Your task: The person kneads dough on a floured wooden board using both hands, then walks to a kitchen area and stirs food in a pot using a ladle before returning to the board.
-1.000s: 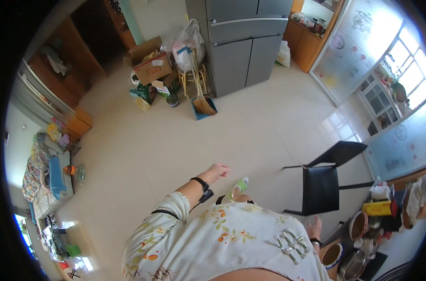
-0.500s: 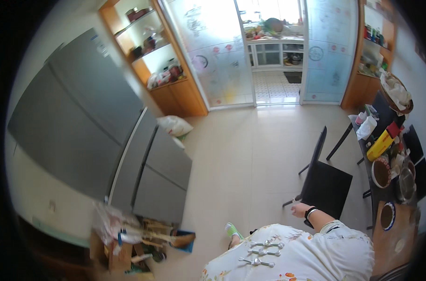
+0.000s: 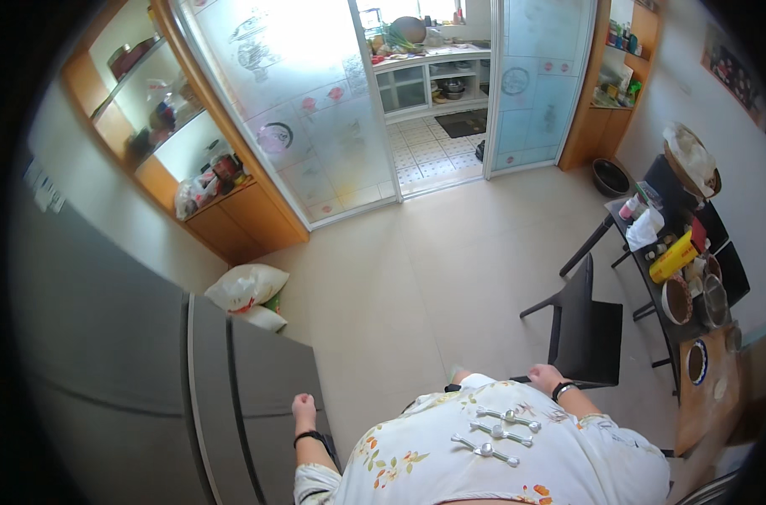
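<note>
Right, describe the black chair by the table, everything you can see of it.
The black chair with thin dark legs looks like matt plastic or metal. It stands upright on the pale tiled floor, its backrest toward the middle of the room and its seat facing the dark cluttered table, a little apart from it. Nothing lies on the seat. The person's right hand hangs loosely closed at its near edge; contact cannot be told.

Fridge (image 3: 257,396) at eight o'clock, chair (image 3: 586,332) at four, laden table (image 3: 684,278) (beside chair) at three, sliding doors (image 3: 315,109) at twelve

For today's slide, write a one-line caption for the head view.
Person's left hand beside a grey refrigerator, right hand near a black chair.
</note>
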{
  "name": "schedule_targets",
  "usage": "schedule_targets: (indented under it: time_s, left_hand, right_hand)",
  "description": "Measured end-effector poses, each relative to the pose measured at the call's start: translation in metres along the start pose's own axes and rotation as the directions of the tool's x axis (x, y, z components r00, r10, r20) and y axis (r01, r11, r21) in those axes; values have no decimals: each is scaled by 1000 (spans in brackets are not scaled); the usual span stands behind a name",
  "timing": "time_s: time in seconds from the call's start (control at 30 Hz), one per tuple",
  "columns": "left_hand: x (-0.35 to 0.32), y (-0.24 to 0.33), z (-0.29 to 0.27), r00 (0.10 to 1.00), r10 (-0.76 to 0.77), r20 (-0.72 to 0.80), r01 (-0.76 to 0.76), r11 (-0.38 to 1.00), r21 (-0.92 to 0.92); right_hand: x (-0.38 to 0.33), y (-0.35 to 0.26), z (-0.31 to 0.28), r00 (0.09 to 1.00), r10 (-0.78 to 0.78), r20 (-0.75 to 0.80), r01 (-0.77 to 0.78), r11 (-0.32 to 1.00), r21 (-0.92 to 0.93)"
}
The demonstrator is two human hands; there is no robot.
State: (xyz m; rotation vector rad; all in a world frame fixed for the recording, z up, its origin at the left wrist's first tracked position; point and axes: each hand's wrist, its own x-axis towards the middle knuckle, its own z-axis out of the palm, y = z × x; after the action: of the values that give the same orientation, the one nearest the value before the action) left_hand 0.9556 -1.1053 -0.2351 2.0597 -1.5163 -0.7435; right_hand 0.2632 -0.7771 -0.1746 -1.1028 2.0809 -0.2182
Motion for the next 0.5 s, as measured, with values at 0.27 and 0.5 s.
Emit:
schedule_targets:
  time_s: [0.27, 0.5]
  left_hand:
    - [152, 179, 154, 938, 19, 346, -119, 956, 269]
    - [242, 299, 190, 709, -369, 601, 100, 896, 433]
  right_hand:
    - [152, 73, -12, 913, 375, 159, -373, 927, -45]
    - [346, -16, -159, 963, 220, -155, -185, 959, 214]
